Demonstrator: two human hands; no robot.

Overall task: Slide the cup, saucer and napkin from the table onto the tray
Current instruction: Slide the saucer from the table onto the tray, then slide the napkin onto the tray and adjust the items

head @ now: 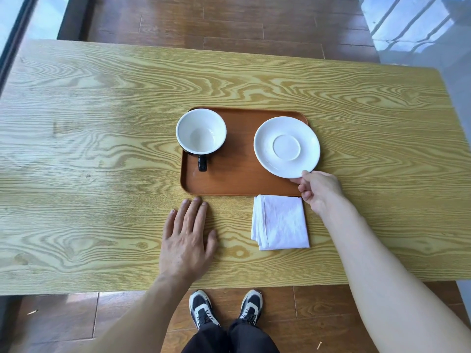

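One brown tray (pixel 239 182) lies on the wooden table (pixel 102 149). It holds one cup (pixel 201 131), which stands upright at the tray's far left corner. The cup is white inside and dark outside, is empty, and has its handle pointing toward the person. One white saucer (pixel 286 147) sits at the tray's right end and is also empty. Its right rim overhangs the tray's right edge; whether it rests flat or is slightly lifted cannot be determined from this angle.

The right hand (pixel 318 191) grips the saucer's near rim. The thumb lies on the upper surface of the rim and the remaining fingers curl underneath, closed on the rim. The left hand (pixel 187 238) lies palm down on the table, fingers extended and slightly spread, holding nothing. Its fingertips (pixel 196 200) are just beside the tray's near edge, touching or nearly so.

One folded white napkin (pixel 280 222) lies on the table, off the tray, with its far edge at the tray's near edge.

Count: one tray, one cup, one saucer, one napkin, two hands.
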